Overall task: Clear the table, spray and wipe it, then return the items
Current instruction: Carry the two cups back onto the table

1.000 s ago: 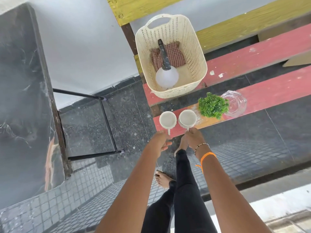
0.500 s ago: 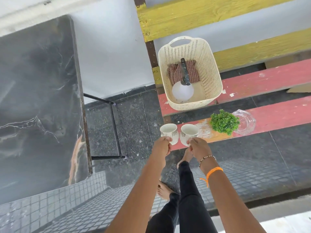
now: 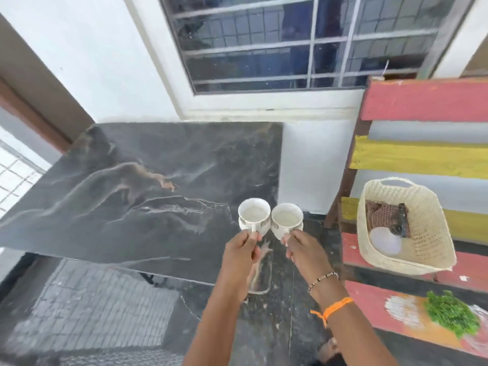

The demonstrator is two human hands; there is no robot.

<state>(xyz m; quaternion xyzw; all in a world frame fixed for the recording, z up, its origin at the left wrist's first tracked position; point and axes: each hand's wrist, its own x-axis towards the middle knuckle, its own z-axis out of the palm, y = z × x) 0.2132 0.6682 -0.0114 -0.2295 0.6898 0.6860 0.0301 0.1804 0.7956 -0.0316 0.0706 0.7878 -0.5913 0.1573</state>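
Note:
I hold two white cups side by side in the air near the right edge of the dark marble table (image 3: 148, 180). My left hand (image 3: 241, 249) grips the handle of the left cup (image 3: 254, 213). My right hand (image 3: 303, 247) grips the handle of the right cup (image 3: 287, 220). Both cups are upright and look empty. On the bench to the right, a cream basket (image 3: 427, 233) holds a spray bottle (image 3: 385, 240) and a checked cloth (image 3: 380, 211).
A red and yellow slatted bench (image 3: 412, 101) stands at the right, with a small green plant (image 3: 453, 314) on its front slat. A barred window (image 3: 290, 40) and white wall lie behind the table. The floor below is dark stone and grey tile.
Both hands lifted the two cups off the bench slat and carried them left toward the marble table. My view swung from the bench to the table.

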